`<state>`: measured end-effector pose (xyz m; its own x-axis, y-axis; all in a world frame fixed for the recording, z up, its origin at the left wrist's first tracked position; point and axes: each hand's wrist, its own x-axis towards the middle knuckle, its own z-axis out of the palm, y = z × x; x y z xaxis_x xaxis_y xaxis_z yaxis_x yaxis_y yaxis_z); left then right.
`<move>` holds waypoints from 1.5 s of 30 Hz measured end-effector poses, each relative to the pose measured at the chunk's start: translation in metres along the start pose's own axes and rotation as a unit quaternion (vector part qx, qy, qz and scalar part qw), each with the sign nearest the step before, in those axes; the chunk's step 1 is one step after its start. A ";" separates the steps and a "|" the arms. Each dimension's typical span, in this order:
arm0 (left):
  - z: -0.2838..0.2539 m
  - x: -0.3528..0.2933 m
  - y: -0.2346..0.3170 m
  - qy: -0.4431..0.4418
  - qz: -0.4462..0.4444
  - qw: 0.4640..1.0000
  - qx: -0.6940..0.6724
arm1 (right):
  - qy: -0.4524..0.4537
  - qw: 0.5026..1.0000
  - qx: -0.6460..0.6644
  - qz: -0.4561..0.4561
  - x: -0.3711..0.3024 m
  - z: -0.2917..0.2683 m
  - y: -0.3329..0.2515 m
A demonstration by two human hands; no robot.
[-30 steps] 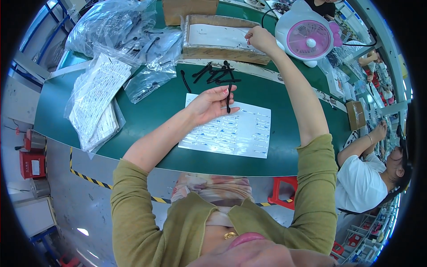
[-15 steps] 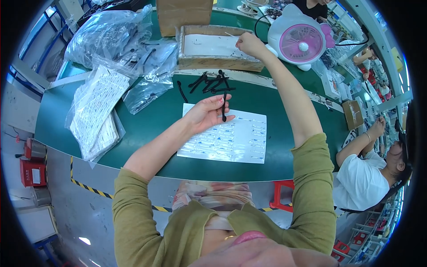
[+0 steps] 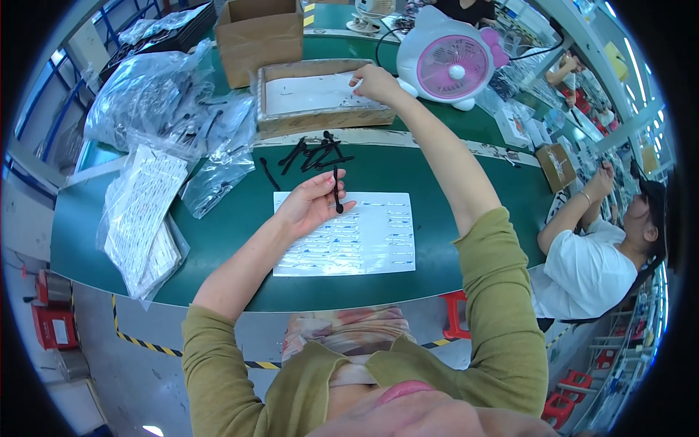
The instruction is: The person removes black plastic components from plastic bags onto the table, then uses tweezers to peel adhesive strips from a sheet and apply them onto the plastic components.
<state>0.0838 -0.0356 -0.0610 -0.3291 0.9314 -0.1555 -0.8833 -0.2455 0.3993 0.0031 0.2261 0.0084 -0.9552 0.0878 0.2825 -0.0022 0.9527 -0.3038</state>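
At left on the green table (image 3: pixel 455 251), plastic-wrapped white sheets (image 3: pixel 145 222) were piled. A slim black strip (image 3: pixel 337 195) was grasped between the fingers of the left hand (image 3: pixel 307 207), above a white card (image 3: pixel 378 244); similar strips (image 3: pixel 313 155) were scattered beyond. Over the right part of a shallow carton (image 3: pixel 320 121), the right hand (image 3: pixel 377 84) was held with fingertips drawn together; whether anything was gripped there could not be told. Farther right, a pink-and-white fan (image 3: pixel 453 67) was set near the carton.
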 end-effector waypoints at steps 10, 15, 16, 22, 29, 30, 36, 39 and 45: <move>0.001 0.011 -0.002 -0.026 0.014 0.999 -0.018 | 0.087 0.985 0.137 0.054 -0.005 -0.063 0.010; -0.004 0.001 0.005 0.013 0.047 0.998 -0.034 | 0.068 0.838 0.537 0.073 -0.106 -0.074 -0.059; 0.000 0.002 0.004 0.035 0.051 0.998 -0.029 | 0.033 0.827 0.556 0.080 -0.126 -0.070 -0.055; -0.005 -0.002 0.005 0.004 0.091 0.995 -0.049 | -0.110 0.784 0.572 0.216 -0.182 -0.027 -0.061; -0.003 0.000 0.003 0.034 0.094 0.995 -0.028 | -0.090 0.785 0.568 0.231 -0.176 -0.011 -0.059; -0.003 0.000 0.004 0.043 0.097 0.994 -0.015 | -0.076 0.784 0.570 0.235 -0.176 -0.010 -0.055; -0.006 0.000 0.005 0.053 0.077 0.995 0.046 | -0.012 0.707 0.662 0.250 -0.183 -0.007 -0.046; 0.003 -0.002 0.003 0.063 0.068 0.993 0.070 | 0.009 0.680 0.691 0.245 -0.178 -0.011 -0.053; 0.029 -0.009 -0.002 0.070 0.018 0.989 0.130 | 0.022 0.676 0.699 0.232 -0.174 -0.007 -0.077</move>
<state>0.0985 -0.0359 -0.0345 -0.4178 0.8723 -0.2540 -0.7602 -0.1825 0.6235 0.1718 0.1390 -0.0112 -0.9394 0.3211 -0.1200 -0.0133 -0.3841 -0.9232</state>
